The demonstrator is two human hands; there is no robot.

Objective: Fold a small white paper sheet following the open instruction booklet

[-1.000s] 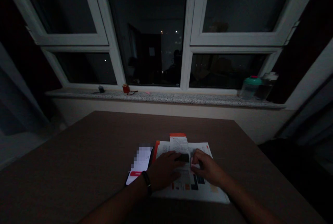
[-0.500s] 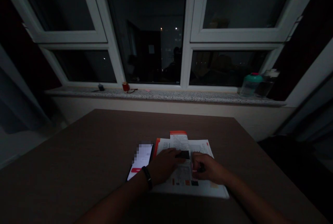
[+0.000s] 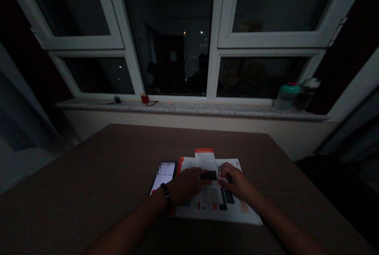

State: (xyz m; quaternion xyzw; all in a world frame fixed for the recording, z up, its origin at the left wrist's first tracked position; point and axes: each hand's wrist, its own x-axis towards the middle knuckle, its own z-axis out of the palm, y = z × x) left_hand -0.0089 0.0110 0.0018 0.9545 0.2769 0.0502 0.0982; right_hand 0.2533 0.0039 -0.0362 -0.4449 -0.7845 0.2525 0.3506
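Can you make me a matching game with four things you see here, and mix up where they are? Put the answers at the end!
Things:
1. left hand
2. phone
3. small red container
4. green-lidded container

Places:
A. on the windowsill, near its right end
B. on the table, just left of the printed pages
C. on the windowsill, left of its middle
D. over the printed pages, with a dark band at its wrist

Right pairs: 1-D, 2-B, 3-C, 4-A
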